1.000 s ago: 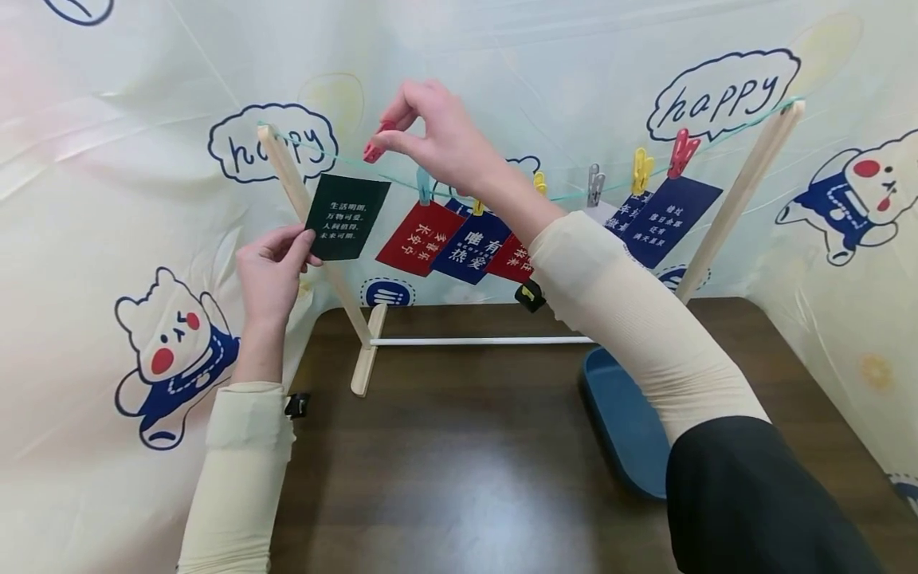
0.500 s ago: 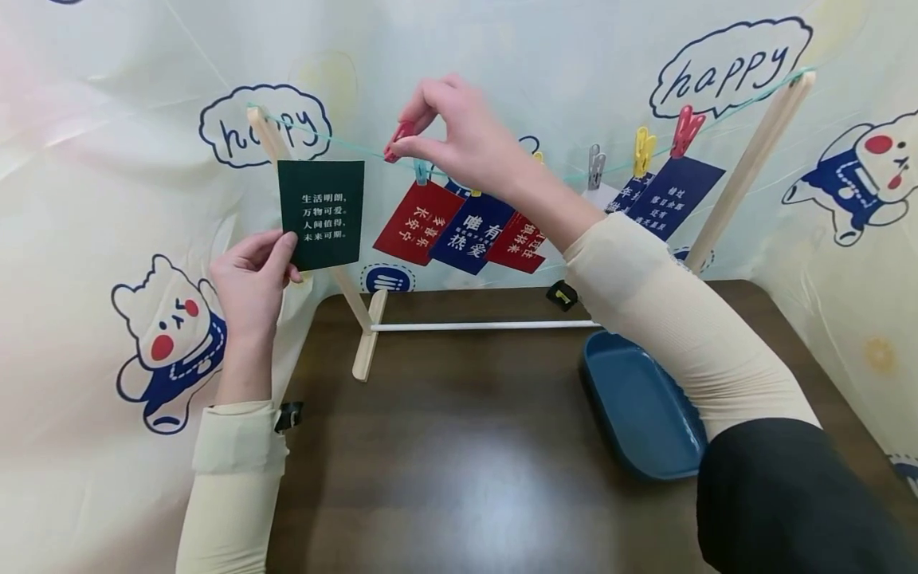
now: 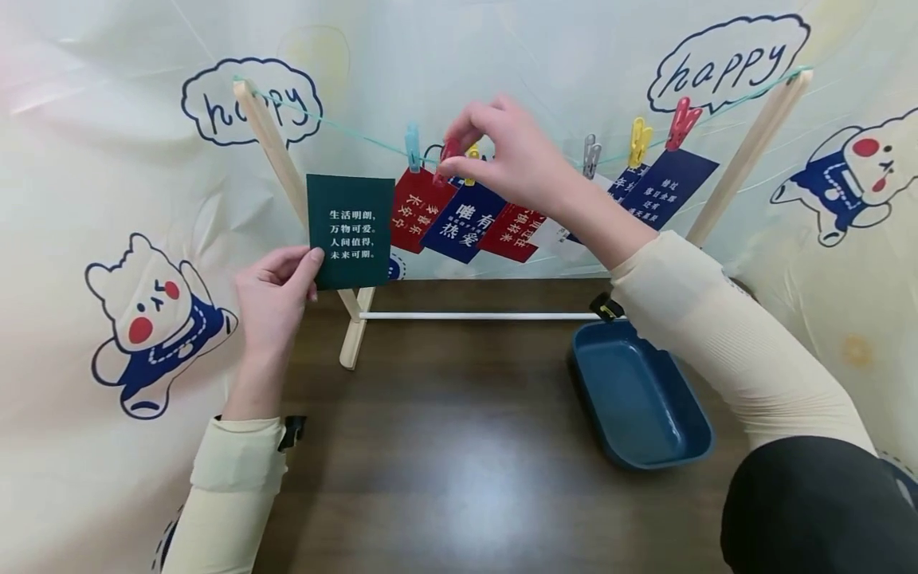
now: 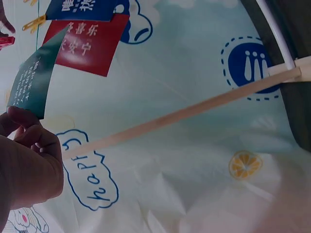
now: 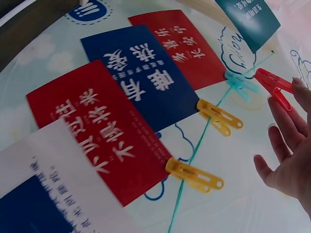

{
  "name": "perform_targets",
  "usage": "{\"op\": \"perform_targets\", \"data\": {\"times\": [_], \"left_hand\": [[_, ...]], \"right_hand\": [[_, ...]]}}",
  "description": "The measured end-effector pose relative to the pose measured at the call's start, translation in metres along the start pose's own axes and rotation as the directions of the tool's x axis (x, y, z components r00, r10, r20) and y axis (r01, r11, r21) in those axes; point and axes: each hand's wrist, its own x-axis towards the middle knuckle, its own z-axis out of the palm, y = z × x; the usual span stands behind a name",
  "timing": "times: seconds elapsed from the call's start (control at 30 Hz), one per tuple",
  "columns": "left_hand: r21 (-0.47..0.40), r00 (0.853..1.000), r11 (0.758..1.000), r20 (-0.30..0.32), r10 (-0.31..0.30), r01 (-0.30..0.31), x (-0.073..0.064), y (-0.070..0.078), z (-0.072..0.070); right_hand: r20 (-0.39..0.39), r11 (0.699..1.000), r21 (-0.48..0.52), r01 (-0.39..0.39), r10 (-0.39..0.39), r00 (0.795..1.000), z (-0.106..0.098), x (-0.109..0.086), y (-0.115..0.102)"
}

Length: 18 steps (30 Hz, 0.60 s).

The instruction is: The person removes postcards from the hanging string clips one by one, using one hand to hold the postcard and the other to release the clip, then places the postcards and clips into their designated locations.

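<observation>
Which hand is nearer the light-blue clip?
Right. In the head view, the right hand is just right of the light-blue clip, pinching a red clip; the left hand is farther off, lower left, holding the green card.

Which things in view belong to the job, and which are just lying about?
Job:
green card, in the left hand
red clothespin, in the right hand
cord with clipped cards
wooden stand

Apparently just about:
blue tray, untouched
printed backdrop

A dark brown table [image 3: 430, 430] with a glossy top carries a blue tray [image 3: 638, 399] at two o'clock and a pale wooden foot [image 3: 351, 344] at ten. From the foot, a white rod [image 3: 480, 316] runs past twelve o'clock.
</observation>
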Motion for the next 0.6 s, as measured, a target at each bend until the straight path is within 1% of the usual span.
{"op": "perform_targets", "data": {"times": [0.13, 0.2, 0.3, 0.37, 0.43, 0.47, 0.6], "left_hand": [[-0.017, 0.999, 0.999, 0.028, -0.026, 0.027, -0.007, -0.005, 0.006], [-0.007, 0.999, 0.999, 0.033, -0.034, 0.034, -0.010, -0.006, 0.008], [-0.004, 0.997, 0.998, 0.036, -0.065, 0.065, -0.017, -0.008, 0.012], [-0.002, 0.995, 0.996, 0.045, -0.087, 0.087, -0.021, -0.010, 0.015], [0.003, 0.992, 0.994, 0.068, -0.109, 0.109, -0.025, -0.012, 0.019], [0.018, 0.989, 0.993, 0.085, -0.118, 0.117, -0.028, -0.014, 0.020], [0.071, 0.973, 0.986, 0.167, -0.160, 0.150, -0.037, -0.021, 0.024]], "right_hand": [[0.031, 1.000, 0.006, -0.027, 0.027, 0.999, -0.001, -0.011, 0.005], [0.044, 1.000, 0.007, -0.028, 0.028, 0.999, 0.000, -0.016, 0.007], [0.065, 0.999, -0.005, -0.031, 0.032, 0.997, 0.001, -0.025, 0.010], [0.081, 0.999, -0.017, -0.046, 0.048, 0.996, 0.002, -0.032, 0.014], [0.096, 0.998, -0.021, -0.059, 0.061, 0.993, 0.001, -0.038, 0.018], [0.104, 0.998, -0.028, -0.064, 0.067, 0.992, 0.001, -0.042, 0.020], [0.133, 0.996, -0.057, -0.062, 0.069, 0.989, 0.002, -0.055, 0.033]]}}
